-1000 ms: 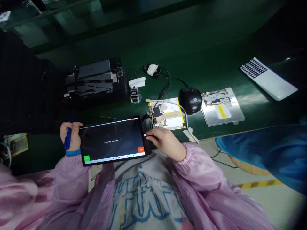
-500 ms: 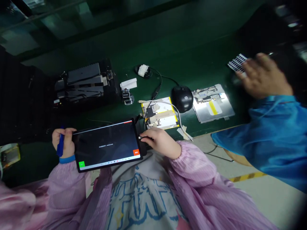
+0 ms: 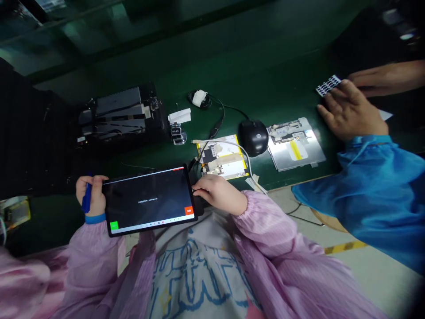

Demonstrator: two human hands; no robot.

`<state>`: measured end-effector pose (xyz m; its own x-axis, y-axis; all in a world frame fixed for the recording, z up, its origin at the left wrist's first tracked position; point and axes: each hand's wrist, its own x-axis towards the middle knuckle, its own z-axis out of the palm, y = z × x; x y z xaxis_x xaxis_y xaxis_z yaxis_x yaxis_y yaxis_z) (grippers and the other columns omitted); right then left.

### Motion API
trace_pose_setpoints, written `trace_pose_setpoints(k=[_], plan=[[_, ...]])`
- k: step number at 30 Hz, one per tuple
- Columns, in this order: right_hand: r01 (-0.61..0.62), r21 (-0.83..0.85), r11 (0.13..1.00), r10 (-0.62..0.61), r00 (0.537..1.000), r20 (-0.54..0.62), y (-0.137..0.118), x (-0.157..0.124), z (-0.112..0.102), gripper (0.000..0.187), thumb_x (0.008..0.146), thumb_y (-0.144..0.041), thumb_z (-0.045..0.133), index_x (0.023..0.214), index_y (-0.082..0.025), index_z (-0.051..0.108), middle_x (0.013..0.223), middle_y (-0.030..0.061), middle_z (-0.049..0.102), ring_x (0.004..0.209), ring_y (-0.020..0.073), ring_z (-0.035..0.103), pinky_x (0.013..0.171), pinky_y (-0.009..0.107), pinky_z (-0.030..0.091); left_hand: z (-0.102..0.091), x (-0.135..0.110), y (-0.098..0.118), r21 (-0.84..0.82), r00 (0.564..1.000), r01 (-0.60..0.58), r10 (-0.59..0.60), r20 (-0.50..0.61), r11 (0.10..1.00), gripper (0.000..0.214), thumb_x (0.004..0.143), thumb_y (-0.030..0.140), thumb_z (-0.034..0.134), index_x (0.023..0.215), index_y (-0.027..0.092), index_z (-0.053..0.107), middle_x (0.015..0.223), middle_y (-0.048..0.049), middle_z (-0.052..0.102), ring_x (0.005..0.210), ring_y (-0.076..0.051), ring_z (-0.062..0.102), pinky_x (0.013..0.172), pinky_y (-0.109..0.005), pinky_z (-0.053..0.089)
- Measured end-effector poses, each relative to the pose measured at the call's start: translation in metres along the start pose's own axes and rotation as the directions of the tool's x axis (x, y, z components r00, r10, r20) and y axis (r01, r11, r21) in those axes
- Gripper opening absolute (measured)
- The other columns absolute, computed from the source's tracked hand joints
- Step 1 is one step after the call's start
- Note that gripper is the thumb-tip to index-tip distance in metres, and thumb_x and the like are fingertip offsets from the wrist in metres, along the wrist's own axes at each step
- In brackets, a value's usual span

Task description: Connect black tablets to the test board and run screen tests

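A tablet (image 3: 149, 201) with a dark screen, a green box and a red box at its lower corners, is tilted over the front edge of the bench. Around its left edge, my left hand (image 3: 93, 195) is closed, with a blue pen (image 3: 86, 198) also tucked between the fingers. My right hand (image 3: 215, 191) pinches a cable plug (image 3: 193, 190) against the tablet's right edge; the fingers hide most of it. Just beyond the right hand lies a tablet inner assembly (image 3: 232, 170) with yellow edging, crossed by a pale cable (image 3: 248, 161).
A black mouse (image 3: 254, 136) and a silver panel (image 3: 295, 153) lie to the right. A tally counter (image 3: 175, 131) stands near an opened device (image 3: 116, 110) at left. At far right, a co-worker's hands (image 3: 355, 110) touch a label sheet (image 3: 328, 85); a blue sleeve (image 3: 372, 190) reaches in.
My right hand has moved slightly left, and the plug's pale tip now shows less at the tablet's edge. The co-worker's hand has shifted left, and a second hand has come into view.
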<state>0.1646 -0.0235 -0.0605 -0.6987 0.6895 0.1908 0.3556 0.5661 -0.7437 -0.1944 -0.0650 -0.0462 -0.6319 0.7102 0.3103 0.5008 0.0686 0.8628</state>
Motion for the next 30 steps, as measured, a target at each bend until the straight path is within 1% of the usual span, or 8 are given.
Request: trace_pose_setpoints(k=[3,7,9,13,18,23,27,30], plan=[[0.016,-0.015,1.000,-0.017,1.000,-0.019,0.001,0.000,0.001,0.005,0.087,-0.018,0.063,0.088,-0.016,0.068,0.081,0.0081,0.071,0.077,0.0199,0.066,0.070,0.032,0.053,-0.001,-0.001,0.003,0.019,1.000,0.002,-0.002,0.003,1.000,0.038,0.068,0.045,0.069,0.069,0.021,0.040,0.058,0.0032,0.060,0.057,-0.014,0.057,0.058,-0.027,0.043],[0.062,-0.005,0.998,-0.062,0.996,-0.065,0.001,-0.004,0.001,0.008,0.088,-0.020,0.063,0.092,-0.016,0.068,0.082,0.0079,0.071,0.076,0.0194,0.067,0.069,0.031,0.054,-0.005,-0.004,0.001,0.027,0.999,0.003,-0.004,0.033,1.000,0.036,0.074,0.045,0.066,0.070,0.020,0.041,0.062,0.0026,0.062,0.063,-0.015,0.059,0.067,-0.029,0.045],[0.079,-0.008,0.997,-0.080,0.995,-0.064,0.000,-0.006,0.000,0.010,0.089,-0.022,0.061,0.093,-0.016,0.068,0.082,0.0074,0.072,0.075,0.0190,0.067,0.068,0.031,0.054,-0.008,-0.007,-0.001,0.014,0.999,0.014,-0.014,0.043,1.000,0.035,0.076,0.045,0.065,0.070,0.020,0.041,0.064,0.0020,0.063,0.064,-0.015,0.059,0.070,-0.030,0.045],[0.104,-0.073,0.992,-0.107,0.994,-0.035,-0.004,-0.007,-0.003,0.013,0.092,-0.026,0.058,0.093,-0.018,0.068,0.077,0.0059,0.069,0.071,0.0182,0.065,0.065,0.031,0.053,-0.012,-0.011,-0.007,-0.053,0.999,0.015,-0.013,0.043,0.998,0.034,0.077,0.045,0.065,0.070,0.022,0.042,0.066,0.0004,0.064,0.064,-0.015,0.059,0.068,-0.030,0.045],[0.138,-0.137,0.981,-0.143,0.989,-0.028,-0.010,-0.006,-0.004,0.014,0.092,-0.024,0.056,0.091,-0.016,0.068,0.074,0.0063,0.065,0.067,0.0181,0.062,0.061,0.030,0.051,-0.015,-0.014,-0.012,-0.120,0.997,0.039,-0.031,0.070,0.992,0.035,0.078,0.046,0.066,0.070,0.023,0.041,0.068,0.0002,0.064,0.064,-0.016,0.061,0.065,-0.030,0.047],[0.131,-0.193,0.972,-0.138,0.990,-0.019,-0.012,-0.009,-0.001,0.015,0.093,-0.024,0.055,0.094,-0.017,0.068,0.077,0.0070,0.066,0.070,0.0189,0.062,0.066,0.033,0.052,-0.016,-0.015,-0.012,-0.114,0.995,0.040,-0.030,0.090,0.993,0.032,0.080,0.044,0.065,0.071,0.023,0.042,0.068,0.0000,0.064,0.068,-0.016,0.062,0.067,-0.030,0.049],[0.127,-0.196,0.972,-0.135,0.991,-0.025,-0.012,-0.008,-0.002,0.016,0.092,-0.023,0.053,0.091,-0.017,0.067,0.076,0.0062,0.061,0.067,0.0173,0.058,0.061,0.030,0.049,-0.017,-0.016,-0.010,-0.117,0.994,0.055,-0.044,0.096,0.992,0.031,0.081,0.042,0.064,0.072,0.022,0.042,0.070,0.0000,0.064,0.068,-0.015,0.062,0.067,-0.028,0.049],[0.132,-0.208,0.969,-0.136,0.991,-0.006,-0.014,-0.004,-0.002,0.013,0.090,-0.021,0.053,0.088,-0.017,0.066,0.075,0.0054,0.059,0.067,0.0168,0.056,0.060,0.028,0.047,-0.017,-0.016,-0.008,-0.114,0.996,0.052,-0.042,0.085,0.992,0.031,0.081,0.041,0.064,0.071,0.022,0.042,0.070,0.0000,0.065,0.067,-0.015,0.062,0.068,-0.028,0.048]])
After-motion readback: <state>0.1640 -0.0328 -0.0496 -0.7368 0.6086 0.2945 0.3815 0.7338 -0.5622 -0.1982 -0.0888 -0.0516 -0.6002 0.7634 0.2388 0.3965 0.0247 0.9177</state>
